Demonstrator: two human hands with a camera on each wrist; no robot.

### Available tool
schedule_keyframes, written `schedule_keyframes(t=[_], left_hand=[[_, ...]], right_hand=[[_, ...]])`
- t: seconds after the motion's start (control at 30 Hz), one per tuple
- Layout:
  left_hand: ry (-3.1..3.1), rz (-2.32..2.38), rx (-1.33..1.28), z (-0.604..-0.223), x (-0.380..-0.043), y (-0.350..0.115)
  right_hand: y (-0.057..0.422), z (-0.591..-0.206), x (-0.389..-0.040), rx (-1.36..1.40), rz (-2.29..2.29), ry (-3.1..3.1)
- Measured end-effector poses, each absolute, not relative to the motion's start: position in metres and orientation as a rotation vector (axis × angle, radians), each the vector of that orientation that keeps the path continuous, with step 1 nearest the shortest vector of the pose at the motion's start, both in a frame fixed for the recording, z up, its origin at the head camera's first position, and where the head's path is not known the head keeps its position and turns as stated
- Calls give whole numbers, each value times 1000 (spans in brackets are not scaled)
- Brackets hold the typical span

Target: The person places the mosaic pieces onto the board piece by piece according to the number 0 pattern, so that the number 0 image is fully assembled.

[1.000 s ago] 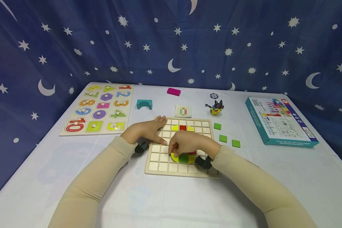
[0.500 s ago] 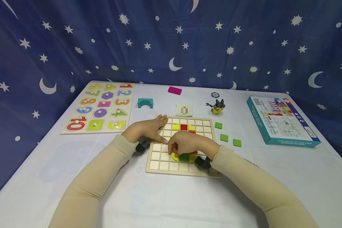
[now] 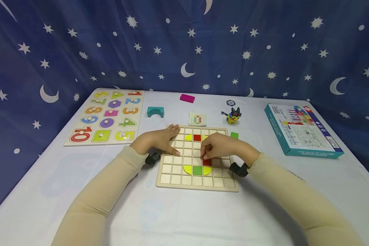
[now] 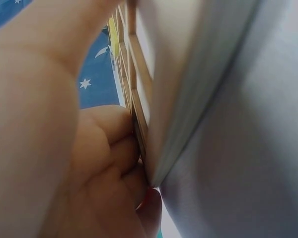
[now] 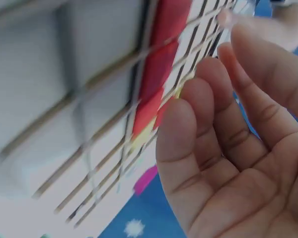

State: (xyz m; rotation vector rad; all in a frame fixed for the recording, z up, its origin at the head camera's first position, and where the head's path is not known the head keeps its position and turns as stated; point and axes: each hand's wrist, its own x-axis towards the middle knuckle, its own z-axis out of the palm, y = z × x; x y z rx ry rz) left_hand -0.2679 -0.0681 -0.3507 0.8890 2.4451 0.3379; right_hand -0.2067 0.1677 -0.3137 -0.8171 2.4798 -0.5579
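A wooden grid board (image 3: 169,179) lies on the table with coloured tiles in its cells. My left hand (image 3: 160,140) rests across its upper left edge, thumb extended over the cells; in the left wrist view, fingers (image 4: 121,124) lie against the board's side. My right hand (image 3: 221,147) is over the right half of the board, fingertips right above a red tile (image 3: 207,162). The right wrist view shows its fingers (image 5: 176,129) loosely bent, holding nothing visible. Near the front are yellow pieces (image 3: 187,169) beside a green tile (image 3: 197,170). Another red tile (image 3: 197,137) lies near the back.
A green tile (image 3: 234,135) lies right of the board. Behind stand a small pattern card (image 3: 197,119), a teal arch block (image 3: 155,112), a magenta block (image 3: 187,98), a toy figure (image 3: 233,116) and a chip (image 3: 230,103). A number puzzle (image 3: 106,118) lies left, a box (image 3: 302,131) right.
My right hand has moved right, from the left yellow piece at the front to the red tile. It now hides two loose green tiles. My left hand stays in place.
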Motion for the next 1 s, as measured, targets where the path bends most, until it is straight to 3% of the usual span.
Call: schedule_keyframes(t=[1.0], left_hand=[[2440,376,905,-352,-267,-69]], right_hand=[[312,-323,-206,-316,-695,2597]])
